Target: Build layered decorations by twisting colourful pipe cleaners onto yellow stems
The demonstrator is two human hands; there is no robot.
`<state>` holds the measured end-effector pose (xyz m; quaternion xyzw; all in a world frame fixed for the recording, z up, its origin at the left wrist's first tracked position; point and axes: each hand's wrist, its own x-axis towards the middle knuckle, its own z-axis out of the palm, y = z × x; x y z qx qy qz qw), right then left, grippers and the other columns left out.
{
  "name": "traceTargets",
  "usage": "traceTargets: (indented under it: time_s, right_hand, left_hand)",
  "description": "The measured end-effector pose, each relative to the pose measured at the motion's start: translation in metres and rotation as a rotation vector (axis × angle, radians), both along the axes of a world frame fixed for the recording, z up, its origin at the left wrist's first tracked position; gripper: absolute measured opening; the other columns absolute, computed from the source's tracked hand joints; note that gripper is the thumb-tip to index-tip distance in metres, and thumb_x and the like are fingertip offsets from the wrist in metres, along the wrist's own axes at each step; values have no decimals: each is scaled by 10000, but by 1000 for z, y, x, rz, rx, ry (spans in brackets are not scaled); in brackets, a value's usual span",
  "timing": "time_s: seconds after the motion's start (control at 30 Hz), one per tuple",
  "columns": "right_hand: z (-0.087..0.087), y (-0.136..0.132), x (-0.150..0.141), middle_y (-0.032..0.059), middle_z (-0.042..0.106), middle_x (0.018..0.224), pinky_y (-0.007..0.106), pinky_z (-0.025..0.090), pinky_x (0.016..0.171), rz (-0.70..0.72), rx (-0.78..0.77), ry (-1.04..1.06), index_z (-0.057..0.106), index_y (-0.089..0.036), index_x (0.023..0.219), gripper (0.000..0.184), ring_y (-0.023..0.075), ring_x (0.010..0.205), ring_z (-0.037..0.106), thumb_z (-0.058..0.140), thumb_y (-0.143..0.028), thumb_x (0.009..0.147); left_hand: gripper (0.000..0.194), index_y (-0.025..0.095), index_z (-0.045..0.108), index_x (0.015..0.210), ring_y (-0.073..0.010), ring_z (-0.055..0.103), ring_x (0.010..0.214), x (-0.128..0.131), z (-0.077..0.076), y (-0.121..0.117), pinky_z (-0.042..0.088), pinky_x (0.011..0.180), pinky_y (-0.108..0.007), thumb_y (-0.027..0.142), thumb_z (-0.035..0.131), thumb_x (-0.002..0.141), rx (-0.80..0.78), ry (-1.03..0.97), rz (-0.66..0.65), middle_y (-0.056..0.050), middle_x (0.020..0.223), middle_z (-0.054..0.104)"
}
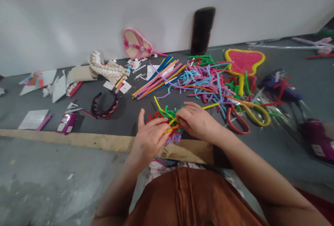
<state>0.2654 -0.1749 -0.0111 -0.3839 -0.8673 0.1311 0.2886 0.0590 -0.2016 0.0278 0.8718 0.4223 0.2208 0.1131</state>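
Note:
A piece of bent pipe cleaners in red, green, yellow, orange and purple sits between my two hands at the front edge of the table. My left hand grips its left side, fingers over the top with the index finger raised. At the other side, my right hand is closed in a pinch on a yellow pipe cleaner, whose twisted end sticks out to the right. The fingers hide part of the piece. Just beyond lies a heap of loose pipe cleaners in pink, blue, purple and green.
Straight pipe cleaners fan out behind my hands. A phone and a pink leaf-shaped fan lean on the wall. A pink-and-yellow fan, red and yellow loops like scissor handles, and a dark headband lie around.

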Motion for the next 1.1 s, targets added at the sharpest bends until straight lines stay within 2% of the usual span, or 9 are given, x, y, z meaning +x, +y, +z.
traceTargets:
  time_s: [0.13, 0.33, 0.5, 0.57, 0.63, 0.73, 0.93, 1.03, 1.1]
  right_hand:
    - [-2, 1, -3, 71, 665, 803, 351, 437, 832, -29, 97, -84, 613, -155, 957, 157, 208, 818, 561, 469, -135, 899]
    - [9, -11, -4, 53, 638, 748, 283, 422, 704, -64, -68, 156, 610, -166, 822, 150, 173, 735, 519, 502, -205, 920]
    - [25, -30, -8, -31, 531, 645, 216, 361, 545, -58, -557, 369, 548, -181, 759, 199, 106, 587, 470, 458, -232, 928]
    - [31, -32, -4, -54, 495, 624, 198, 337, 502, 20, -757, 358, 533, -185, 741, 180, 90, 553, 440, 460, -220, 901]
    - [35, -30, 6, -61, 503, 623, 194, 326, 492, 106, -811, 261, 542, -189, 733, 124, 87, 547, 435, 500, -193, 850]
    - [43, -24, 25, -56, 538, 595, 208, 292, 480, 90, -695, 29, 582, -201, 698, 115, 94, 524, 450, 561, -201, 811]
    - [50, -3, 64, -38, 592, 565, 240, 258, 475, -330, -367, -266, 660, -252, 738, 90, 127, 482, 500, 616, -291, 806]
    - [50, 11, 77, -2, 634, 658, 274, 347, 507, -470, -264, -225, 686, -249, 826, 86, 164, 533, 549, 634, -313, 803]
    - [50, 17, 78, 61, 666, 926, 343, 454, 623, -538, -122, -102, 670, -233, 1010, 214, 216, 711, 618, 638, -279, 803]
  left_hand:
    - [89, 214, 645, 890, -194, 681, 1009, 0, 4, 0, 81, 1169, -586, 193, 562, 914, 32, 43, 19, 8, 898, 747]
    - [65, 224, 631, 900, -206, 673, 1011, -3, 1, 1, 74, 1148, -586, 191, 576, 910, 126, 90, 39, 34, 818, 746]
    - [86, 226, 613, 932, -206, 659, 1052, -1, 2, 0, 61, 1149, -588, 159, 565, 908, 173, 105, 16, 31, 832, 752]
    - [95, 227, 618, 918, -212, 658, 1061, -1, 3, -1, 61, 1147, -588, 146, 571, 900, 174, 97, 23, 32, 810, 750]
    - [109, 231, 628, 904, -221, 654, 1073, -2, 3, -1, 59, 1145, -590, 140, 568, 895, 157, 90, 34, 29, 797, 749]
    - [129, 236, 641, 908, -237, 638, 1104, -6, 2, -2, 57, 1137, -596, 147, 547, 904, 103, 94, 46, 16, 810, 750]
    - [144, 233, 643, 908, -251, 618, 1126, -13, 0, -3, 76, 1127, -597, 128, 549, 881, 55, 56, 59, 9, 842, 749]
    - [121, 230, 646, 883, -252, 612, 1125, -15, 1, -1, 109, 1126, -591, 145, 560, 871, 29, 22, 108, -3, 886, 749]
    - [96, 226, 647, 858, -248, 609, 1122, -15, 2, 0, 140, 1125, -579, 177, 565, 870, -10, -3, 117, -12, 934, 746]
